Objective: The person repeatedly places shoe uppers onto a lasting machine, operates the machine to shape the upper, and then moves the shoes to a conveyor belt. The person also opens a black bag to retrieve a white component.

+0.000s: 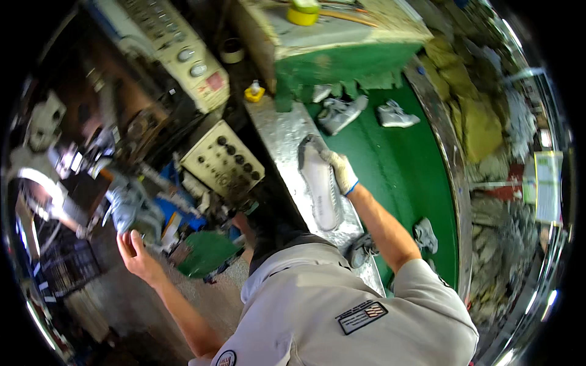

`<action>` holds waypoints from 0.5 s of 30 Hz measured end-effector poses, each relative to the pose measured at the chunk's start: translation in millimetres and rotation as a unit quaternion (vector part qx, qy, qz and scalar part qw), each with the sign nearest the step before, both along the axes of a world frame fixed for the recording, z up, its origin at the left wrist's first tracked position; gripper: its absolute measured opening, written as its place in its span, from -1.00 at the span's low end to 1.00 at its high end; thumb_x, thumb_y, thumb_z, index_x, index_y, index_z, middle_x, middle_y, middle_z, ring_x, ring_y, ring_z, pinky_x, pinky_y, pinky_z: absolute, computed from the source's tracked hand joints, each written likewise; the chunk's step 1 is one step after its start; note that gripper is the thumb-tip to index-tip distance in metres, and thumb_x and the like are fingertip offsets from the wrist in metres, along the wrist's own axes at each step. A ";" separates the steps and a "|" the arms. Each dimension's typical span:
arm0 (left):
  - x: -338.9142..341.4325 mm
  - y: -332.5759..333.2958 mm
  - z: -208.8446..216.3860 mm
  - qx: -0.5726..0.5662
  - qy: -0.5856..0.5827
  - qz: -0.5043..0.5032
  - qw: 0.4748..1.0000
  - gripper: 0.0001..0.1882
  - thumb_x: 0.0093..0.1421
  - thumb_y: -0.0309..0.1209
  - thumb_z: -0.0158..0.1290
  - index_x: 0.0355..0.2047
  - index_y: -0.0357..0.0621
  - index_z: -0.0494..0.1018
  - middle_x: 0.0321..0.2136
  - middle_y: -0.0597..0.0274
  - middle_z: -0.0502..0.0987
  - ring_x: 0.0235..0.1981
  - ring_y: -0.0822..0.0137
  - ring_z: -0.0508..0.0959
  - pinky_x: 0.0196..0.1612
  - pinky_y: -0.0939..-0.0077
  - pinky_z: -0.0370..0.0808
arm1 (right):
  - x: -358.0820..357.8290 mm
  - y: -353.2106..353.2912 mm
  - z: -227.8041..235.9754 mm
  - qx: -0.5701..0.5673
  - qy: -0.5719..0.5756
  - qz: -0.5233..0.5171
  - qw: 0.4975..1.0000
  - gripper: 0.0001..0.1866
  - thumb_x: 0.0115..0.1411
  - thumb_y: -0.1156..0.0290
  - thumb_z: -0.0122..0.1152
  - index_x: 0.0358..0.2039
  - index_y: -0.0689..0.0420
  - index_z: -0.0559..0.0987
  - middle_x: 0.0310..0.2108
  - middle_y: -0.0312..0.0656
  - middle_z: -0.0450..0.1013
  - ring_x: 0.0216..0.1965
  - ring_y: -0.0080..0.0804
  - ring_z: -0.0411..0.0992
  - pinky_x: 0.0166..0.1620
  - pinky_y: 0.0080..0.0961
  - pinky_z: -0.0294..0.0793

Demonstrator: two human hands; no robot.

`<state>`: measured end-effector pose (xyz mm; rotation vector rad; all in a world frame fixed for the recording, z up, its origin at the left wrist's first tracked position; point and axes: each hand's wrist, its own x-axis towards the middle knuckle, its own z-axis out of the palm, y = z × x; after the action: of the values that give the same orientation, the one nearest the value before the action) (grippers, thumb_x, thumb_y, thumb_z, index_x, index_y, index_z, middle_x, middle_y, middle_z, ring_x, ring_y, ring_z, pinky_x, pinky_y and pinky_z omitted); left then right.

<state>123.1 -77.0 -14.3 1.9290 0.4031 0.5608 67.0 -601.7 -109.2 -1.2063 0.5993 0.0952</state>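
Note:
My right hand [340,172], in a pale glove with a blue cuff, grips a shoe [320,186] by its side. Its pale sole faces up and its dark grey end points away from me. The shoe is over a shiny metal ledge [278,131]. My bare left hand [139,261] is out to the left, fingers apart and holding nothing. Just beyond its fingertips, a blue-grey shoe upper [134,207] sits at a machine [79,161]. Whether the fingertips touch it, I cannot tell.
Several grey shoes, one near the far end [397,114], lie on a green conveyor belt [390,165]. Control boxes with knobs [223,160] stand between the machine and ledge. Yellow tape [303,12] lies on the far housing [354,36]. A dark crate [70,268] is at lower left.

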 end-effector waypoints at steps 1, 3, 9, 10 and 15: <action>8.2 8.2 -15.9 -0.011 0.027 -0.023 0.999 -0.49 0.31 -0.29 0.21 0.13 -0.41 0.44 -0.03 0.05 0.58 -0.04 0.24 0.53 0.09 0.41 0.44 | -9.8 -43.7 -20.4 -0.055 0.072 0.000 0.996 -0.36 0.16 -0.05 0.32 0.00 0.29 0.62 -0.19 -0.08 0.60 -0.15 -0.37 0.56 -0.04 -0.41 0.54; 24.4 -5.1 -18.4 0.086 0.093 -0.011 0.992 -0.42 0.19 -0.21 0.33 0.08 -0.39 0.47 -0.02 0.02 0.58 -0.05 0.18 0.52 0.08 0.30 0.42 | -24.5 -125.1 -49.4 -0.224 0.261 0.052 0.938 -0.30 0.15 -0.20 0.28 -0.15 0.31 0.69 -0.24 -0.05 0.62 -0.19 -0.30 0.58 -0.06 -0.37 0.53; 31.9 -23.7 -14.8 0.194 0.069 0.010 0.979 -0.55 0.19 -0.32 0.33 0.01 -0.35 0.56 -0.05 0.06 0.64 -0.09 0.17 0.58 0.03 0.27 0.45 | 26.1 -209.6 -161.9 -0.480 0.337 0.100 0.804 0.08 -0.02 -0.45 0.30 0.07 0.44 0.53 0.05 0.26 0.52 0.12 0.07 0.49 0.16 -0.20 0.43; 33.1 -25.2 -7.1 0.242 0.144 0.048 0.958 -0.57 0.19 -0.32 0.32 -0.01 -0.33 0.58 -0.07 0.07 0.65 -0.10 0.18 0.59 0.03 0.27 0.46 | 47.4 -203.1 -181.1 -0.423 0.305 0.010 0.853 0.12 -0.05 -0.36 0.40 0.15 0.50 0.44 0.10 0.28 0.48 0.18 0.06 0.45 0.19 -0.21 0.42; 41.7 -5.0 -17.7 0.166 0.082 -0.045 0.982 -0.59 0.22 -0.41 0.27 0.04 -0.35 0.53 -0.08 0.08 0.63 -0.13 0.21 0.58 0.00 0.30 0.50 | 134.8 -194.8 -261.1 -0.308 0.283 -0.291 0.861 -0.22 -0.11 0.07 0.65 -0.01 0.37 0.54 -0.04 0.09 0.57 0.00 -0.15 0.55 0.06 -0.36 0.51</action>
<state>164.8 -82.0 -32.1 2.3134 0.3397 0.4309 201.8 -796.6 -370.2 -1.5640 1.5823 -0.2908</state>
